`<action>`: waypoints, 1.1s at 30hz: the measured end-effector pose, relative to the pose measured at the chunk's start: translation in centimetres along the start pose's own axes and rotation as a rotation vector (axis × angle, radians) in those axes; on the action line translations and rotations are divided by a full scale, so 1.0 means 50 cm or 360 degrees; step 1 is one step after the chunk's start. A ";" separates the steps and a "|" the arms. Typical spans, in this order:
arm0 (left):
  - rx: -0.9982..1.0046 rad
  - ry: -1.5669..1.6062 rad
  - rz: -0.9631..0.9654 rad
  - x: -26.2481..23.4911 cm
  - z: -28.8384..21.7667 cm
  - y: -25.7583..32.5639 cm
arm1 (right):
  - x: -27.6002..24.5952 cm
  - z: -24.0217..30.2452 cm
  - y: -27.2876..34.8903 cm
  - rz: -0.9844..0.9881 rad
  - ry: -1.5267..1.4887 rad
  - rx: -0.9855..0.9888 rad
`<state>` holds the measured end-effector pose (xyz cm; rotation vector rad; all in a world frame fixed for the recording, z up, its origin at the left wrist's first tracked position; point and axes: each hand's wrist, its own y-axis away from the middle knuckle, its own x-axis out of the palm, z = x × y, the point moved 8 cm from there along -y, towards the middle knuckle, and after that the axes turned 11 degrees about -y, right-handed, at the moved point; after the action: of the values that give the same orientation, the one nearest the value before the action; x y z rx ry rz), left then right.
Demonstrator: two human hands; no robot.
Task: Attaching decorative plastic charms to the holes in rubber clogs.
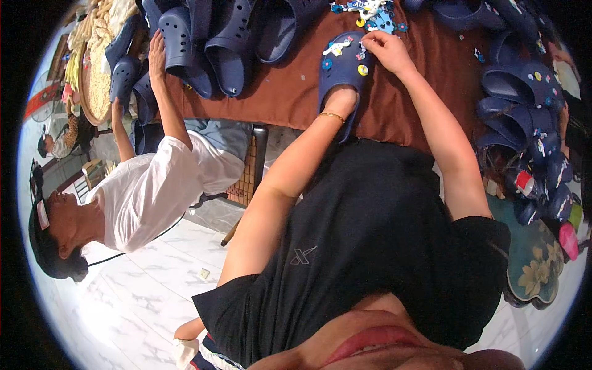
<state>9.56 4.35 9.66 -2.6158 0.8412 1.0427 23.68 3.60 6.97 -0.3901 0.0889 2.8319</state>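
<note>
A navy clog [336, 73] lies sole-down on the brown cloth [271, 95], its toe pointing away from me. My left hand [342, 98] is pushed into its opening, so the fingers are hidden inside. Several shoe charms sit on the clog's upper: a white figure [337, 47], a blue flower [327, 63] and a round yellow one [362, 70] among them. At the upper's right side, my right hand [383, 50] has its fingertips pinched together against the clog; whatever is between them is too small to make out.
Loose charms [379, 18] are heaped just beyond the clog. Plain navy clogs [231, 49] stand at the far left, where a co-worker in white [154, 191] reaches over them. Decorated clogs [518, 86] are piled along the right side, near a flower-patterned stool [533, 265].
</note>
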 end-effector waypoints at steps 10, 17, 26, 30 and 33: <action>0.0101 -0.0275 -0.0210 0.020 0.026 0.008 | 0.013 0.011 -0.037 0.0284 0.0688 0.0243; 0.0074 -0.0191 0.0008 0.021 0.019 -0.009 | 0.044 0.029 -0.077 0.0336 0.1238 0.0190; -0.0071 -0.0252 0.0116 0.016 0.020 -0.019 | 0.010 -0.043 -0.046 0.0449 -0.0101 0.0370; -0.0140 0.0075 0.0010 -0.011 0.004 -0.007 | 0.016 -0.024 -0.049 0.0369 0.0168 0.0283; 0.0028 -0.0116 -0.0175 -0.018 -0.004 -0.003 | 0.015 -0.031 -0.057 0.0447 0.0364 0.0639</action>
<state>9.22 4.79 10.43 -2.5602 0.6794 1.0885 24.18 6.36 5.24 -0.6464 0.8008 2.9207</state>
